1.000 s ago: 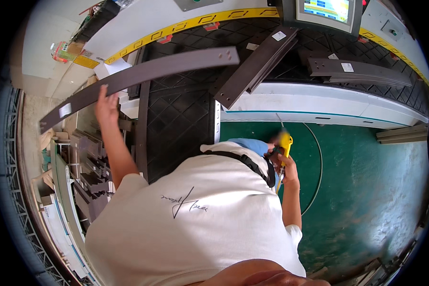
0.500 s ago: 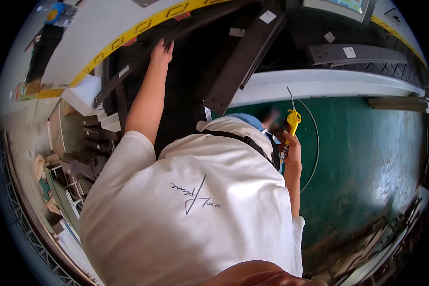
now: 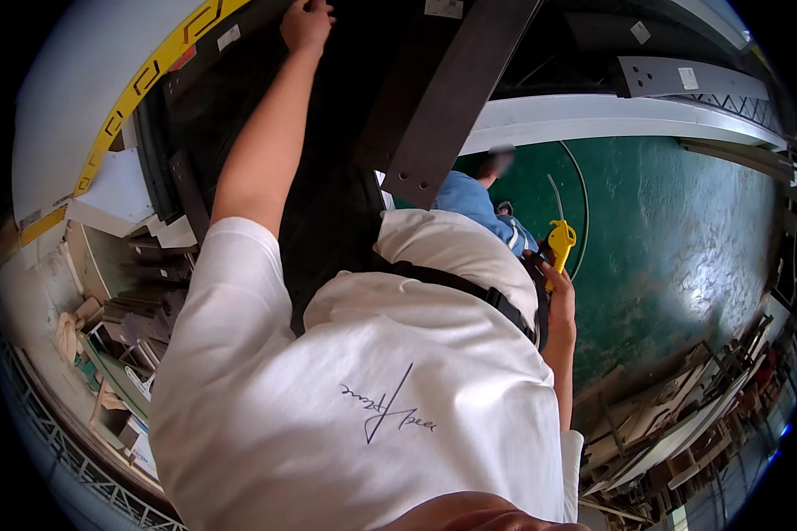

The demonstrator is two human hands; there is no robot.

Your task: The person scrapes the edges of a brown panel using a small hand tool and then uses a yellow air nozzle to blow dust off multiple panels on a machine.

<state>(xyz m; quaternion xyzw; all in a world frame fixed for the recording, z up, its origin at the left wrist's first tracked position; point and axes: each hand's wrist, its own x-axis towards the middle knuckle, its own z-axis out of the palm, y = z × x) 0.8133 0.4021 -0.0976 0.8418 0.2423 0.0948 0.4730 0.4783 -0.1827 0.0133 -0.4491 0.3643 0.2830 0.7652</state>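
Observation:
My right hand is closed round a yellow air blow gun beside my hip, its thin metal nozzle pointing up and away over the green floor. At the top edge of the view my left hand is stretched far forward, its fingers curled, over dark boards. What those fingers hold, if anything, cannot be made out against the black surface. Right of it, a long dark brown board with two holes at its near end slants toward my waist. A dark labelled board lies left of the hand.
A thin hose curves over the green floor. A white beam runs across on the right, with a holed board beyond it. Yellow edging borders a pale surface at left. Stacked boards lie at lower right.
My left hand has reached farther forward, and the labelled dark board near it has shifted forward. My right hand keeps the blow gun. The view has tilted, moving the surroundings upward in the picture.

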